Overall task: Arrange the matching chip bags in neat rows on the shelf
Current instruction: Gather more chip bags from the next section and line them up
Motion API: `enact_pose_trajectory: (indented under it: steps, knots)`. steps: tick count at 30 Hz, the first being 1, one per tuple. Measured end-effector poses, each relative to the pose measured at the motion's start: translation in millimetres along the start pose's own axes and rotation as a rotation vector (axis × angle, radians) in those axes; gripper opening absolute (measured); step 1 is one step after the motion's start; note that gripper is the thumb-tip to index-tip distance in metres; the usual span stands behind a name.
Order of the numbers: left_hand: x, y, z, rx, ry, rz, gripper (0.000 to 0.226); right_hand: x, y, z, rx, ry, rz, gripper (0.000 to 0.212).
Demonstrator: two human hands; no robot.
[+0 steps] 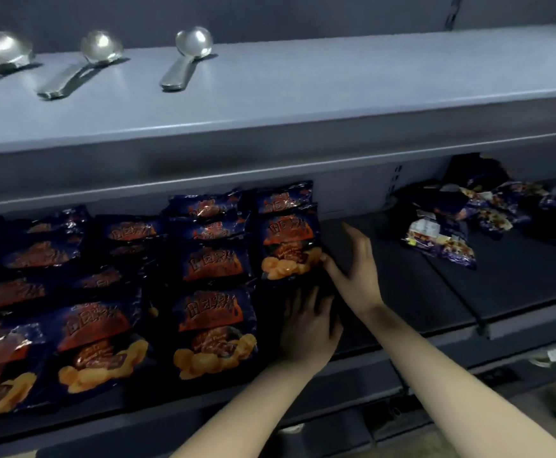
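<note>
Item 1. Purple bags [448, 236]: a loose heap at the far right of the lower shelf [402, 279], overlapping and tilted every way, well apart from the hands. I see nothing lying between the heap and the ordered rows.

Item 2. Spoons [187, 57]: three metal ones I can count on the upper shelf [303, 100], bowls toward the back, handles toward me, spaced apart.

Item 3. Chip bags [213, 328]: dark blue with orange print, lying flat in overlapping columns across the left half of the lower shelf.

Item 4. Chip bag [289, 246]: the front bag of the rightmost column, lying flat.

Item 5. Right hand [357, 269]: fingers straight and spread, thumb tip against that bag's right edge, gripping nothing.

Item 6. Left hand [309, 325]: flat, palm down, fingers extended toward the same bag's lower edge. I cannot tell whether they touch it.

Item 7. Surfaces: the lower shelf is dark, the upper shelf pale grey with a thick front lip. A slotted upright [397, 180] stands against the grey back wall [270, 14]. Lighting is dim.
</note>
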State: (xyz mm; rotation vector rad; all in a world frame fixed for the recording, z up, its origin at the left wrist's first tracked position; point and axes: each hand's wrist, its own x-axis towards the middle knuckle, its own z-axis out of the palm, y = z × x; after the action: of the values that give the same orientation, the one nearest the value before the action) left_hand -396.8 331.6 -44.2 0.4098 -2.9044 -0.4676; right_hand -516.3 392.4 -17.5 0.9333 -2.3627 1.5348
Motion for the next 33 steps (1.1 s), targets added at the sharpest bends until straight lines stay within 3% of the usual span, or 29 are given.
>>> enact_pose_trajectory:
  steps: [6, 14, 21, 29, 33]
  knots:
    - [19, 26, 4, -0.013, 0.096, 0.138, 0.050, -19, 14, -61, -0.122, 0.144, -0.029, 0.060]
    - [64, 93, 7, -0.074, 0.091, 0.223, 0.047, -4, 62, -145, -0.275, 0.217, 0.055, 0.062]
    - [112, 137, 28, -0.087, 0.161, 0.208, 0.050, 17, 110, -185, -0.374, 0.040, 0.084, 0.070]
    - [134, 149, 57, -0.037, 0.063, 0.120, 0.062, 38, 151, -202, -0.433, -0.208, 0.177, 0.073]
    - [142, 151, 64, 0.022, 0.079, 0.054, 0.067, 49, 160, -202, -0.431, -0.306, 0.112, 0.075]
